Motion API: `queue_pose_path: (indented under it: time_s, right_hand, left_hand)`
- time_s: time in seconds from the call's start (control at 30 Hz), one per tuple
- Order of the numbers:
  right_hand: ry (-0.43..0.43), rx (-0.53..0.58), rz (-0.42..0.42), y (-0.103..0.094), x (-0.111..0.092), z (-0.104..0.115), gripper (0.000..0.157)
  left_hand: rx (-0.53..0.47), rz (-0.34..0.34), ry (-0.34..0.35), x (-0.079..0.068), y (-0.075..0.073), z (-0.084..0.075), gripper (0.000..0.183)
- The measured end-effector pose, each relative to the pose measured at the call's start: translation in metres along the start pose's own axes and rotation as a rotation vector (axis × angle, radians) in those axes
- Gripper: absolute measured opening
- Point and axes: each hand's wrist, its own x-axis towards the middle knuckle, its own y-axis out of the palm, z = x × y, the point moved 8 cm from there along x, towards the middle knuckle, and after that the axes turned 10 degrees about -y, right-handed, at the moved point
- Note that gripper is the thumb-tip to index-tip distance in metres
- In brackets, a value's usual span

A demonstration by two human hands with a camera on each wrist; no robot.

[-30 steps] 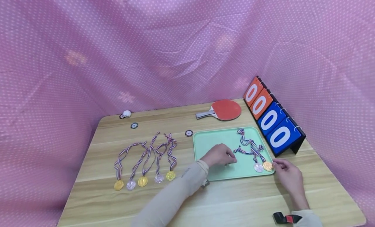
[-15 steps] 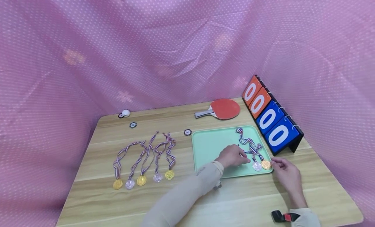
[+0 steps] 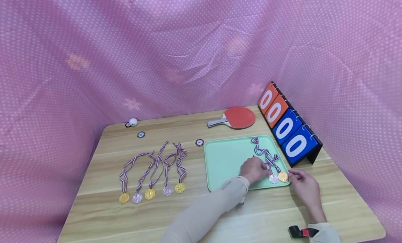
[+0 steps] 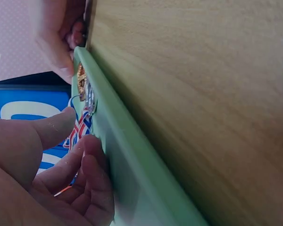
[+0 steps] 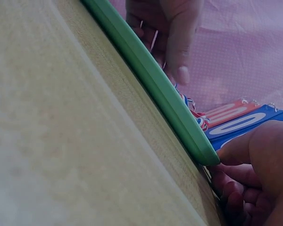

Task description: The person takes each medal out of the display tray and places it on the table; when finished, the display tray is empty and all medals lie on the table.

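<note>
A light green tray (image 3: 220, 159) lies on the table with two medals at its near right corner. The silver medal (image 3: 273, 179) is beside the bronze-coloured medal (image 3: 283, 177), their striped ribbons (image 3: 261, 151) running toward the tray's far side. My left hand (image 3: 253, 170) is over the tray, fingertips right at the silver medal's ribbon. In the left wrist view a gap shows between the left thumb (image 4: 56, 127) and fingers, the ribbon (image 4: 80, 125) beyond it. My right hand (image 3: 306, 189) pinches the tray's corner, thumb (image 5: 233, 150) on the rim and fingers below.
Gold and silver medals (image 3: 149, 194) with striped ribbons lie in a row on the left of the table. A red table tennis bat (image 3: 240, 117) and a flip scoreboard (image 3: 290, 126) stand behind the tray. Round chips (image 3: 199, 142), a white ball (image 3: 133, 122) and a black whistle (image 3: 295, 231) lie around.
My left hand has moved right across the tray to the silver medal's ribbon. My right hand stays at the tray's corner. The head view has shifted slightly.
</note>
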Motion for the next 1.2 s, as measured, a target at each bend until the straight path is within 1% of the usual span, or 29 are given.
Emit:
queue_pose_path:
  time_s: [0.13,0.23,0.37,0.43,0.5,0.6,0.67,0.77,0.9,0.97,1.2]
  right_hand:
    - [0.001,0.001,-0.004,0.000,0.000,-0.001,0.029]
    - [0.003,0.002,-0.005,0.000,0.001,-0.001,0.029]
    - [0.004,0.007,-0.003,-0.001,0.001,0.000,0.029]
    - [0.003,0.010,0.000,-0.001,0.001,-0.001,0.030]
    - [0.002,0.011,0.001,0.000,0.001,-0.001,0.030]
    - [0.005,0.013,0.002,0.001,0.000,-0.003,0.030]
    - [0.008,0.016,0.001,0.001,0.000,-0.004,0.031]
    - [0.011,0.018,0.002,0.001,-0.001,-0.004,0.031]
    - [0.007,0.006,0.003,0.001,-0.001,-0.003,0.031]
    - [0.002,0.004,0.003,0.001,-0.001,-0.003,0.031]
    - [-0.010,0.000,0.017,-0.001,-0.003,0.002,0.032]
  left_hand:
    - [0.000,-0.028,0.009,0.002,0.003,-0.001,0.015]
    - [0.009,-0.052,-0.003,0.003,0.005,-0.003,0.016]
    - [0.062,-0.092,-0.008,0.004,0.008,-0.009,0.027]
    - [0.108,-0.120,0.006,0.004,0.009,-0.013,0.036]
    - [0.135,-0.149,0.022,0.003,0.009,-0.016,0.040]
    - [0.140,-0.181,0.042,0.002,0.007,-0.017,0.036]
    - [0.106,-0.187,0.053,0.001,0.005,-0.015,0.028]
    - [0.059,-0.182,0.064,0.001,0.003,-0.011,0.019]
    - [0.035,-0.172,0.069,0.001,0.000,-0.008,0.019]
    - [0.029,-0.159,0.059,-0.001,-0.003,-0.007,0.021]
    - [-0.015,-0.073,-0.002,-0.005,-0.012,0.000,0.019]
